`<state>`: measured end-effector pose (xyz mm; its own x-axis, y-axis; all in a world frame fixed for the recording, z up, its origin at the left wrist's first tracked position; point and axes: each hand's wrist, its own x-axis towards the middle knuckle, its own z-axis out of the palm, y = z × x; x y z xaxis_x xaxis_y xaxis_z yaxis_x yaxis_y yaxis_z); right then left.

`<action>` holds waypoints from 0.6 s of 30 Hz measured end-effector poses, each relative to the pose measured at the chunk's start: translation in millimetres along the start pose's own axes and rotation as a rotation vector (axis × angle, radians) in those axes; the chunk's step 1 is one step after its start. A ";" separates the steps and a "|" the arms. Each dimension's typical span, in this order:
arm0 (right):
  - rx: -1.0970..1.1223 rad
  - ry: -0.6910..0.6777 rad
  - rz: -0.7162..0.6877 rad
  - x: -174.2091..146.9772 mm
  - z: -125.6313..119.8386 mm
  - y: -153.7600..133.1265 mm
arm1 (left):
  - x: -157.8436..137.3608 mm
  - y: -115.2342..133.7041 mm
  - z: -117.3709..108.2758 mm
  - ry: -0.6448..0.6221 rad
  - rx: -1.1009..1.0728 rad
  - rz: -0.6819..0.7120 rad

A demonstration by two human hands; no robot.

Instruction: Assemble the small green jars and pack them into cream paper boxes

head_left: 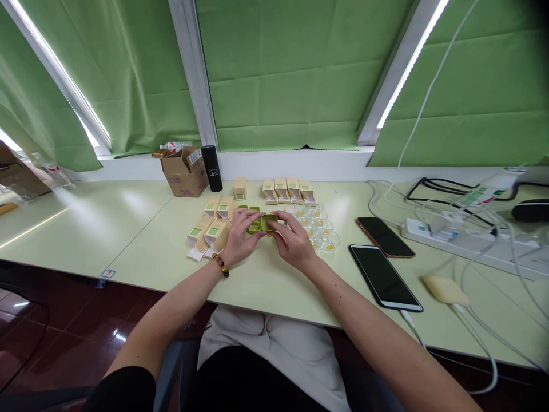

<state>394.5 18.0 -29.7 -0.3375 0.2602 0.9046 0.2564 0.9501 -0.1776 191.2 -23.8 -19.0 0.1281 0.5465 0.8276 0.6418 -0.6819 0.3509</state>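
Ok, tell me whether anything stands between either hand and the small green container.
Nothing visible does: the left hand and right hand both hold the small green container. Clear cups sit beside the right hand, not between.

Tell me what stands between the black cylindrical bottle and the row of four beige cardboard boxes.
A single beige cardboard box stands there, in the head view.

Behind the desk (146, 249) we see green curtains (304, 74). At its back edge we find an open cardboard box (185, 178) beside a black flask (211, 169); rightward, two dark-screened phones (385, 277), a pale yellow case (445, 290) and a white power strip (465, 243).
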 end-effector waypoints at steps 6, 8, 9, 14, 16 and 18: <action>0.053 0.046 0.011 -2.6 -1.0 -4.5 | 1.3 -3.8 1.8 0.041 -0.051 -0.034; 0.067 0.038 0.022 -2.8 -0.1 -5.2 | 1.7 -5.4 2.6 0.038 -0.061 -0.108; 0.066 0.037 0.019 -2.8 0.5 -4.8 | 1.8 -5.9 2.9 0.034 -0.070 -0.149; 0.011 -0.013 -0.020 -3.9 3.9 0.1 | 1.8 -6.0 2.7 -0.003 -0.114 -0.302; -0.017 -0.038 -0.012 -4.8 4.6 0.6 | 1.8 -6.0 2.8 -0.027 -0.123 -0.312; -0.040 -0.057 0.002 -5.3 4.9 -0.7 | 1.6 -6.5 3.7 -0.058 -0.145 -0.316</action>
<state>391.7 16.7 -36.2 -0.3876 0.2730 0.8805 0.2929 0.9421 -0.1631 190.0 -16.7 -21.6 -0.0139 0.7655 0.6433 0.5429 -0.5345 0.6477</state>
